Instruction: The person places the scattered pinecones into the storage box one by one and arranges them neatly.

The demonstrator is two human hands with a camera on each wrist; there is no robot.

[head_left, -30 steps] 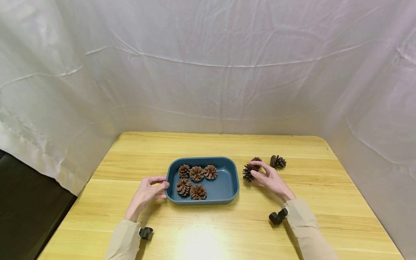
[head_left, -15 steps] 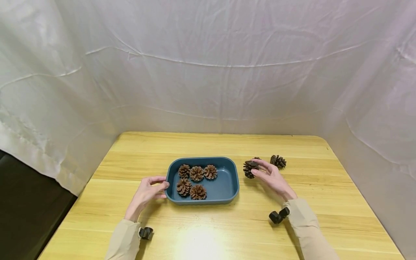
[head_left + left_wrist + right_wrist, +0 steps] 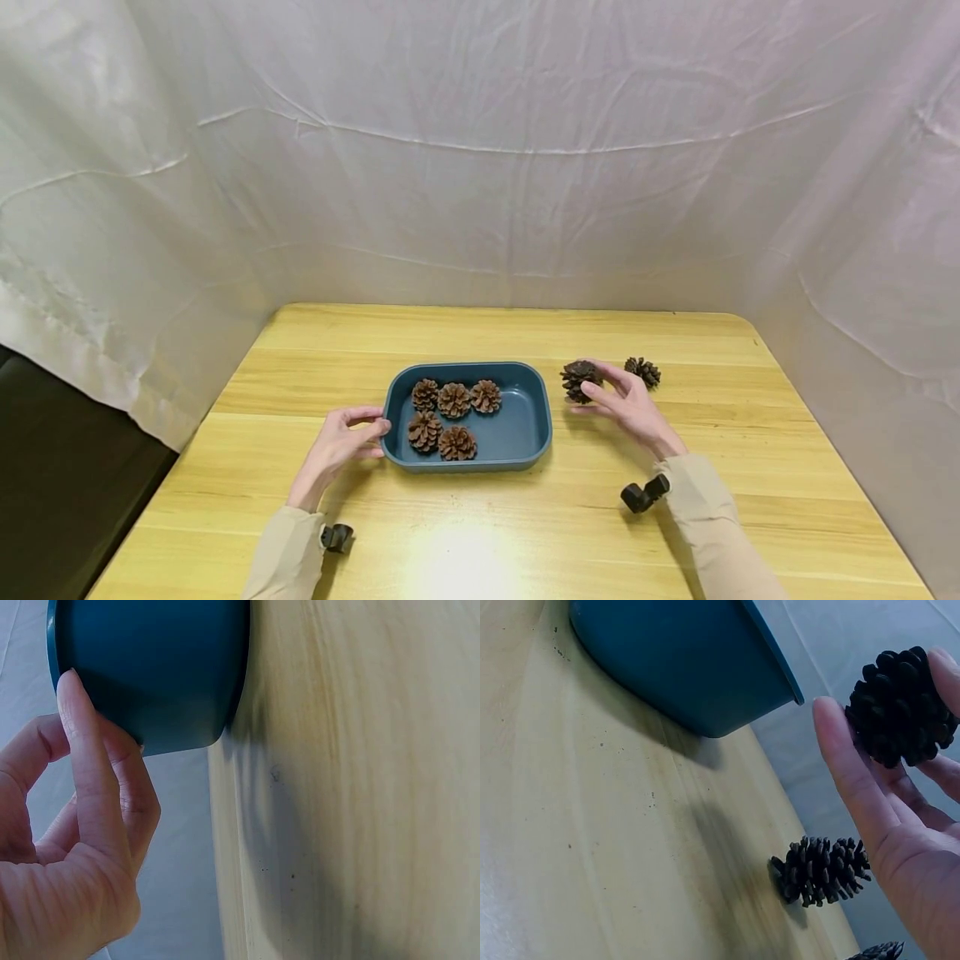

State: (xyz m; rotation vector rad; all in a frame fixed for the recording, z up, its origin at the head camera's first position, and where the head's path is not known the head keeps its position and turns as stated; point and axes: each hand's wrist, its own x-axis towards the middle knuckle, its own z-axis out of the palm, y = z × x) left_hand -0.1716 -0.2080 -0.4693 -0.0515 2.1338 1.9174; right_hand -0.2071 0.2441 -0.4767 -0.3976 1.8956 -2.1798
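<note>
A pale wooden surface sits inside a tent of white cloth. Near its middle stands a blue tray, the landmark for everything else. Five brown pine cones lie in the left part of the tray, three along the far side and two nearer the person; the right part is bare.

The left hand rests against the tray's left end, its fingers only lightly bent and touching the wall, steadying it rather than clasping it.

Just right of the tray, the right hand has a dark pine cone lifted off the surface. Its grip is a loose pinch, fingertips and thumb curled around the cone. The wrist view shows another cone lying on the surface below that hand, and a further cone lies farther right of the tray.

The step in hand seems to be carrying a picked-up cone. The next move likely calls for a short sweep left over the rim, then releasing above the tray's bare right part.
</note>
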